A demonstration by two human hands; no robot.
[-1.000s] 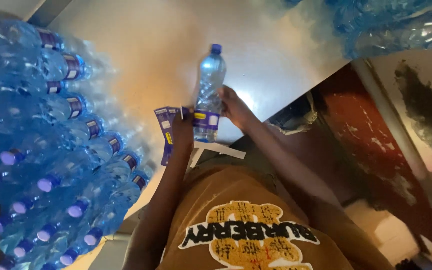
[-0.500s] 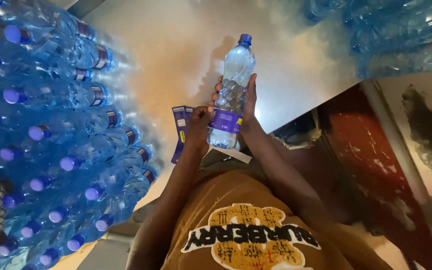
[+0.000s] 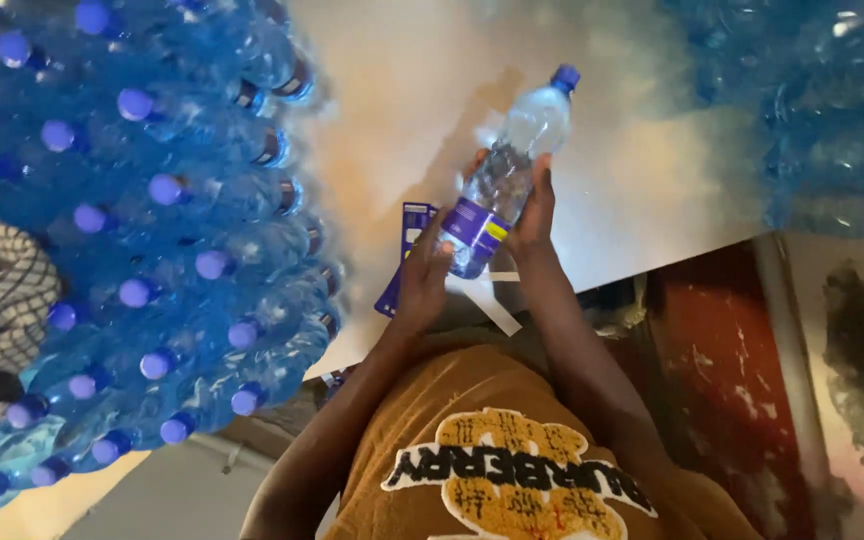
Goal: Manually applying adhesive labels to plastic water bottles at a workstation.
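Behind the left hand (image 3: 422, 280), purple label strips (image 3: 404, 255) lie half hidden. Both hands close around a clear plastic water bottle with blue cap (image 3: 512, 170), the right hand (image 3: 532, 215) gripping its far side, tilted.

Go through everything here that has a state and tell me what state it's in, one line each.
Water bottle: capped, tilted, held off the table, purple label around its lower part.
Left hand: grip closed on the bottle's base and label.
Right hand: fingers wrapped along the bottle's side.
Label strips: loose, flat on the table.
Stacked bottles: capped, lying on their sides, piled.
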